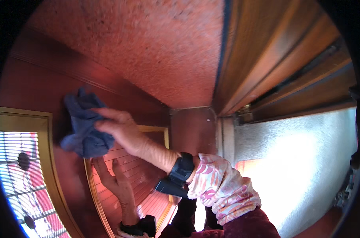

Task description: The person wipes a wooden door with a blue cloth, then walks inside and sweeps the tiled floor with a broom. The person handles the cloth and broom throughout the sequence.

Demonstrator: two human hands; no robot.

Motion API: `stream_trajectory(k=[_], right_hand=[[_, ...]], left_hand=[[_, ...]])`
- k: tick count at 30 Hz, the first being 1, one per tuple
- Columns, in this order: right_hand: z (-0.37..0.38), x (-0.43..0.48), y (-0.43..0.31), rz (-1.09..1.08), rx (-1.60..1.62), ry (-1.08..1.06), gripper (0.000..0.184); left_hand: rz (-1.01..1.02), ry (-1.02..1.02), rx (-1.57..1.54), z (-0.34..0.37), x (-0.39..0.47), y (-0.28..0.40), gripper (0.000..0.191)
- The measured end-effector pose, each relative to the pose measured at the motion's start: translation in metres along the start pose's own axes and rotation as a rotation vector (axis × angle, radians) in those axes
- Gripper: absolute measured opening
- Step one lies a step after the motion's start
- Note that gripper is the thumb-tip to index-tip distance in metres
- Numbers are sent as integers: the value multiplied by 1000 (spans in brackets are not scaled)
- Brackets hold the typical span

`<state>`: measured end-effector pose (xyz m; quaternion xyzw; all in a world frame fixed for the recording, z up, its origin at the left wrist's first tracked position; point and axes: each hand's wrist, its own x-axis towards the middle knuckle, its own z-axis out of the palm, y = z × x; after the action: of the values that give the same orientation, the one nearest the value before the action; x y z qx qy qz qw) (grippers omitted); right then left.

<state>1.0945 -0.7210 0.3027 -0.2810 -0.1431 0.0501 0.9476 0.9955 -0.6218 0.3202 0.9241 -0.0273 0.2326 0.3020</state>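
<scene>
My right hand (123, 128) holds a crumpled blue cloth (89, 125) against, or just in front of, a dark red painted wooden surface (58, 89). Motion blur softens its fingers, and part of them is hidden by the cloth. Lower down, my left hand (116, 181) is raised with its fingers apart and nothing in it. Its fingertips are near the gold-coloured moulding (89, 178) around a red slatted panel (144, 166); whether they touch it I cannot tell. Both wrists wear black straps with devices, and a patterned light sleeve (224, 190) covers my right forearm.
At the left is a gold-framed window (22, 178) with a dark grid. A speckled reddish surface (138, 44) spans the top. Brown wooden mouldings (266, 59) run along the upper right, with a small brass-coloured fitting (245, 113) below. A pale, brightly lit surface (287, 166) lies at the right.
</scene>
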Motion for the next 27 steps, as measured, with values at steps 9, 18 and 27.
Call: stream_trajectory(k=[9, 18, 27], right_hand=[[-38, -188, -125, 116, 691, 489, 41], [23, -237, -194, -50, 454, 524, 49], [67, -315, -201, 114, -1200, 810, 28]], left_hand=[[-419, -482, -630, -12, -21, 64, 40], [-650, -972, -1070, 6, -16, 123, 65], [-1267, -1532, -1120, 39, -113, 177, 55]])
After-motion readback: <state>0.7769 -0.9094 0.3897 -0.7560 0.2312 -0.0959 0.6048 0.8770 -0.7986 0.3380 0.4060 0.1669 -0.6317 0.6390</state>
